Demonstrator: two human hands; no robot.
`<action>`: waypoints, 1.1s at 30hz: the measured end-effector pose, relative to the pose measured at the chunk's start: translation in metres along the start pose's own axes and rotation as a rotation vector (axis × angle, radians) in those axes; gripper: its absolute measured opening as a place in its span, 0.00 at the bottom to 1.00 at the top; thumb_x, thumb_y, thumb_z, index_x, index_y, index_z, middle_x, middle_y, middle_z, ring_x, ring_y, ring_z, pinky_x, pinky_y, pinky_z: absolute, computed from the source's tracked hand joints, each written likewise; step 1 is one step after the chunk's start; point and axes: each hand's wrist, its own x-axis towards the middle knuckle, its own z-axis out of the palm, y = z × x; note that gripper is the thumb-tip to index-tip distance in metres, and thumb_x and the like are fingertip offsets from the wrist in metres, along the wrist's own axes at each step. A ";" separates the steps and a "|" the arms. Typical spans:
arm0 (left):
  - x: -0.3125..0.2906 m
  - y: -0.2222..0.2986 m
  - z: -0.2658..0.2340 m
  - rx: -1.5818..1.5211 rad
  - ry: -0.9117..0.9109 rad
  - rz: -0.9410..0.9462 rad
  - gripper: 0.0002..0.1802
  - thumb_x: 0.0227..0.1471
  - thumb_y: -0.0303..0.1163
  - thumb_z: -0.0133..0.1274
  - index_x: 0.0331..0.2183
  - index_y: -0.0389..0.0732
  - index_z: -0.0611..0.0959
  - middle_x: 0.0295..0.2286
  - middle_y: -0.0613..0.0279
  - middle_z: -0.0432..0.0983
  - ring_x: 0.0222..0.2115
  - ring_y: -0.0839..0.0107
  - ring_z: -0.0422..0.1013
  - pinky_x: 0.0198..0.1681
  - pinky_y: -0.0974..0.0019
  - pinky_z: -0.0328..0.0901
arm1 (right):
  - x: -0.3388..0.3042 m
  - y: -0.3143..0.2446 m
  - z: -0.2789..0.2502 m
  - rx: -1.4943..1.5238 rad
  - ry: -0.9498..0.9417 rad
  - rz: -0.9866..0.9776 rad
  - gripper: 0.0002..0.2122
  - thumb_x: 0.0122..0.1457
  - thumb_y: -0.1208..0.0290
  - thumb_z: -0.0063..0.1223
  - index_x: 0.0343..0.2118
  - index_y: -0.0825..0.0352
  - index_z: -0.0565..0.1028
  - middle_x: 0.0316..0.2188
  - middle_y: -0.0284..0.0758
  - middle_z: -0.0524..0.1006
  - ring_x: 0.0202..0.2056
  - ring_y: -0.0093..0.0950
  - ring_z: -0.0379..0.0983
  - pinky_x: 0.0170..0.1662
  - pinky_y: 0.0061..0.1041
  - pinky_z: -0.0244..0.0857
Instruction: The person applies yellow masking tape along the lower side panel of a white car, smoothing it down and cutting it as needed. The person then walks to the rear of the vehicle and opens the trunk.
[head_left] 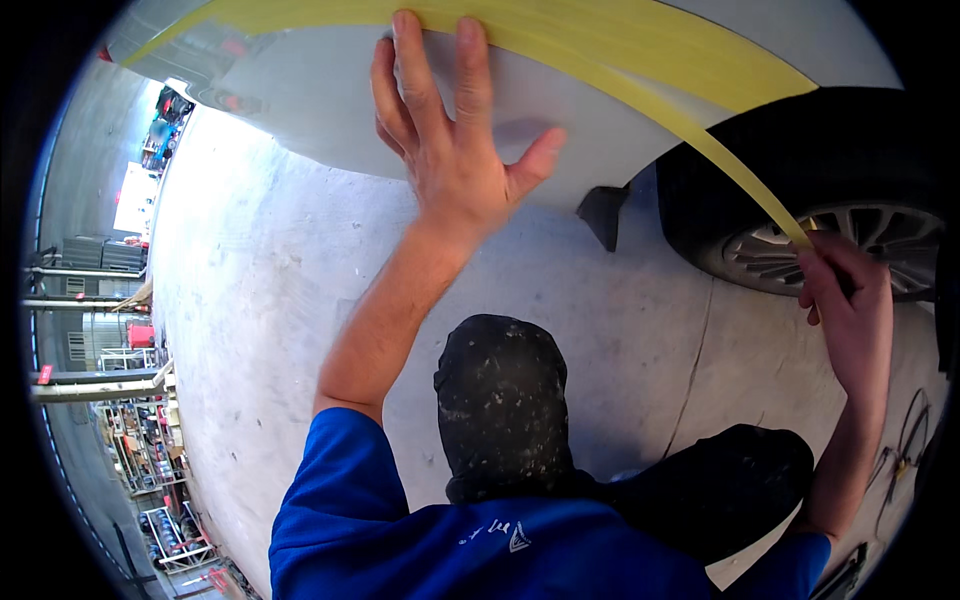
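At the far left, storage racks [145, 445] with mixed items line the edge of the work area, with a red box [140, 336] above them. The bare floor [270, 260] extends from the racks to the vehicle. A pale grey body panel [580, 130] of the vehicle occupies the upper part of the view. Yellow tape [640, 40] runs along the panel in a long curve from the upper left to the wheel opening.

The left hand [445, 150] is raised against the panel, back of the hand visible. Its fingers [472, 85] are spread, the thumb directed to the right; the tips of the index and middle fingers reach the tape. Below this hand are a knee in speckled black trousers [505, 410] and a blue shirt [480, 560].

Right of the left hand, a dark flap [604, 215] projects below the panel, near the tyre [840, 150]. A narrow strip [735, 165] of the tape separates from the wide band and spans in front of the tyre. The right hand [848, 290] pinches the lower end of this strip between thumb and index finger, in front of the spoked rim [770, 253]. At the far right, a dark cable [908, 430] lies on the floor.
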 end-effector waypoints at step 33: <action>0.000 0.047 -0.001 -0.055 -0.125 -0.068 0.59 0.46 0.54 0.59 0.65 0.48 0.41 0.62 0.36 0.25 0.62 0.35 0.31 0.59 0.32 0.37 | 0.001 0.005 -0.027 -0.166 0.103 -0.205 0.11 0.62 0.67 0.51 0.40 0.69 0.77 0.17 0.26 0.69 0.17 0.13 0.59 0.19 0.14 0.51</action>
